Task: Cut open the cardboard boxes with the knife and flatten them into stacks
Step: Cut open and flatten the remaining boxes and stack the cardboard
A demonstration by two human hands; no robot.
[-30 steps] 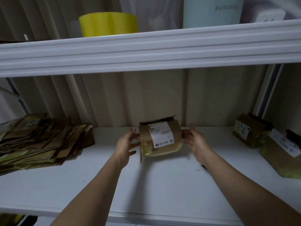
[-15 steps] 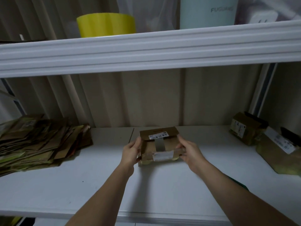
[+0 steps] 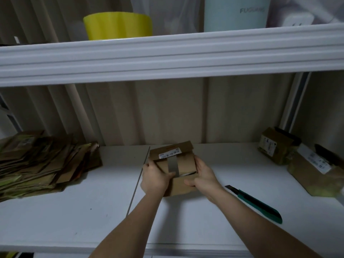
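Observation:
A small brown cardboard box point(image 3: 183, 161) with a barcode label and a grey tape strip sits at the middle of the white shelf point(image 3: 93, 211). My left hand point(image 3: 155, 176) grips its left side, thumb on the front face. My right hand point(image 3: 203, 174) grips its right side, thumb across the lower front. The box looks partly squashed, with a flap standing up at the back. A green-handled knife point(image 3: 255, 202) lies on the shelf to the right of my right forearm, in neither hand.
A stack of flattened cardboard point(image 3: 41, 164) lies at the shelf's left. Two uncut labelled boxes point(image 3: 275, 146) point(image 3: 316, 172) stand at the right. An upper shelf point(image 3: 167, 53) overhangs, carrying a yellow tub point(image 3: 117, 25) and a pale blue container point(image 3: 236, 13).
The box was turned over between my hands and pulled nearer to me, and both hands closed on its sides. The knife has come into view beside my right forearm.

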